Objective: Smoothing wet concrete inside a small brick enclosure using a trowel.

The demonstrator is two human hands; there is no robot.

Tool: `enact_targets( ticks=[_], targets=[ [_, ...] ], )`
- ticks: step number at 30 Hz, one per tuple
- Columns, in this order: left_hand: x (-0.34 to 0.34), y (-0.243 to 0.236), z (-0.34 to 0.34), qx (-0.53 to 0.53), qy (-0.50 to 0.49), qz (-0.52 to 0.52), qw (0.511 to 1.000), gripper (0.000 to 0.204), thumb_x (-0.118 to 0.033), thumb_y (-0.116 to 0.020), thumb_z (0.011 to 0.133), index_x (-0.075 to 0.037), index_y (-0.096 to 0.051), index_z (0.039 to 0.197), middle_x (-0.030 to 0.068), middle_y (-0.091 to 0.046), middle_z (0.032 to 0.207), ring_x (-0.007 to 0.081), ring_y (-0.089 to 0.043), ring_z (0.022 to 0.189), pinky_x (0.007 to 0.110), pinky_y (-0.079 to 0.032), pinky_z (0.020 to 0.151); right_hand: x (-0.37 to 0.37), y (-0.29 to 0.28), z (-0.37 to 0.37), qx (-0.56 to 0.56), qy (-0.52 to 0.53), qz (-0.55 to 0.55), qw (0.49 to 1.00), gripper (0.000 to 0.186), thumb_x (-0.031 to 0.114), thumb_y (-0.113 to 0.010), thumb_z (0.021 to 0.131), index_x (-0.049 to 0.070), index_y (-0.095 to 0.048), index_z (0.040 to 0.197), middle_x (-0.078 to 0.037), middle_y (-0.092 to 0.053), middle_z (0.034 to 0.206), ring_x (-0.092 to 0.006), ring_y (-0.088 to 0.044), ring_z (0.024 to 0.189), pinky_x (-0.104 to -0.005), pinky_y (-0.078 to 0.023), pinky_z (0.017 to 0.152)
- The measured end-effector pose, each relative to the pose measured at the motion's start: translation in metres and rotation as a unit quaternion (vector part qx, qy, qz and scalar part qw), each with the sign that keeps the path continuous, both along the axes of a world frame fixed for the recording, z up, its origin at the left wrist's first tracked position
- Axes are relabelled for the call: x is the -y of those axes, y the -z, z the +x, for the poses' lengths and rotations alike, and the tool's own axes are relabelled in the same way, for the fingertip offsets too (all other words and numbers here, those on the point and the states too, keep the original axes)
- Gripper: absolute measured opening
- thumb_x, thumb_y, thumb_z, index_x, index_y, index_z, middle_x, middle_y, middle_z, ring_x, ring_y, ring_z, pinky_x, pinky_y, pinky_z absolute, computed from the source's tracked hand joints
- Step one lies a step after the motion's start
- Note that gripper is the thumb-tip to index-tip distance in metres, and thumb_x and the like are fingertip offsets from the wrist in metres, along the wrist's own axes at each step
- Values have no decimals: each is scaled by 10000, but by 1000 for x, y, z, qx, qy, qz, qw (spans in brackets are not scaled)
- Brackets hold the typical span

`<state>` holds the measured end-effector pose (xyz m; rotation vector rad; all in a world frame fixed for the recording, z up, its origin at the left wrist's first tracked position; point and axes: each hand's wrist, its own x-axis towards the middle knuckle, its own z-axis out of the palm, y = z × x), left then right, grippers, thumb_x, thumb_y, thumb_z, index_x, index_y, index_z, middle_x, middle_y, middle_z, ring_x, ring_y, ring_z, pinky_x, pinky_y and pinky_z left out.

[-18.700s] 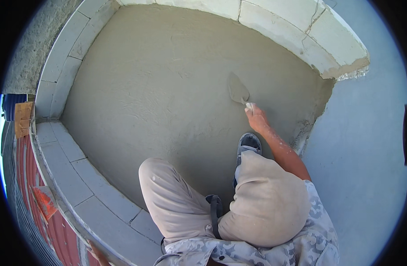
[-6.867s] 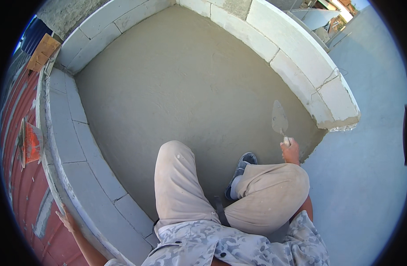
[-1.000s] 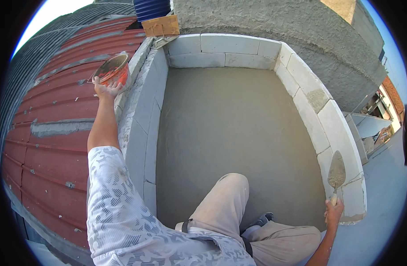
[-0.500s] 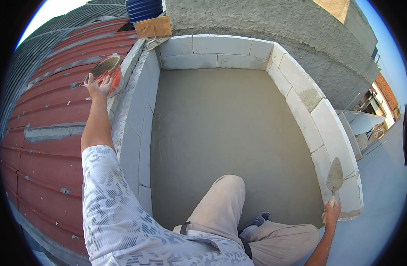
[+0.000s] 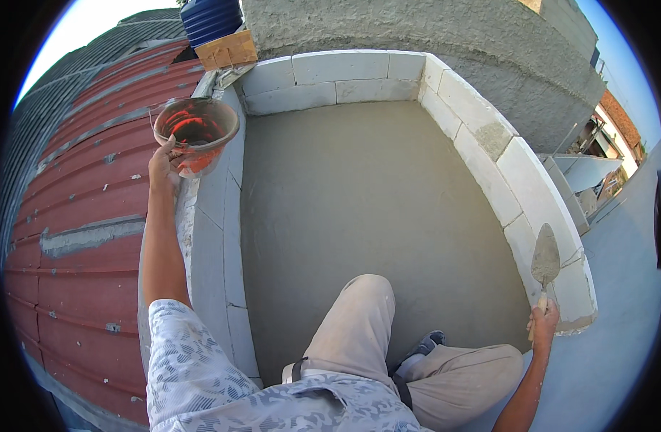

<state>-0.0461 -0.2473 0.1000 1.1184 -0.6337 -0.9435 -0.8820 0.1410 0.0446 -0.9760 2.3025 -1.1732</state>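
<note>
- Red roof [image 5: 85, 194] beyond the left wall's [image 5: 211, 230] outer edge.
- Left hand [image 5: 165, 162]: fingers closed on the bucket [image 5: 201, 151] at its rim, near that wall's far corner.
- Grey floor [image 5: 359, 187] between the walls.
- Right hand [image 5: 544, 320]: fingers wrapped round the trowel [image 5: 545, 263], by the right wall's [image 5: 535, 183] near end.

Dressed in a whitish shirt [image 5: 204, 381] patterned with grey camouflage-like patches and fine dark hatching, short at the left sleeve [image 5: 178, 335]. Lower down: plain beige trousers [image 5: 353, 327], narrow dark strap [image 5: 401, 391], pale sock [image 5: 411, 363], dark shoe [image 5: 432, 341] with lighter markings. Bare at left hand [image 5: 162, 165] and right hand [image 5: 545, 317].
</note>
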Motion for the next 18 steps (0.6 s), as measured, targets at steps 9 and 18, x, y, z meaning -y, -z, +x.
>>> enact_targets(
  ticks=[9,18],
  targets=[
    [-47,64,-179,7,313,-26,949,71,-117,-646,944,-71,-597,966,35,-678,877,133,-642,783,293,-515,771,29,-36,85,-89,-147,-7,985,465,111,-661,881,14,-556,1324,-65,-629,952,-109,-552,653,-264,-471,532],
    [-67,127,-300,101,496,75,859,124,-82,-727,860,-61,-605,873,23,-630,813,123,-594,743,285,-491,742,39,-55,157,-245,-288,45,925,479,117,-710,831,96,-613,1300,-172,-690,1071,-344,-668,995,-431,-527,856]
  ],
)
